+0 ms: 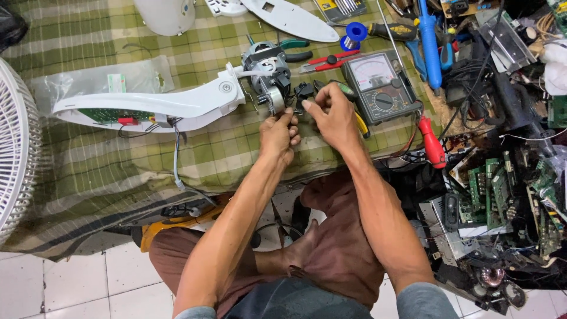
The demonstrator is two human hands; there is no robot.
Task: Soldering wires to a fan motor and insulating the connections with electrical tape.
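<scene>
While both hands pinch black wires by the motor (pixel 267 75), left hand (pixel 279 133) and right hand (pixel 333 113) are clamped on them; meter (pixel 380 85) sits just right of right hand.

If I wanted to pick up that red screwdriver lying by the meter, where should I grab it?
Probably by the fat red handle of the screwdriver, coming from above. It lies flat beside the meter, and the handle is the widest bare part. Wires and circuit boards crowd its right side, so a sideways approach looks awkward. Its tip is hard to make out.
</scene>
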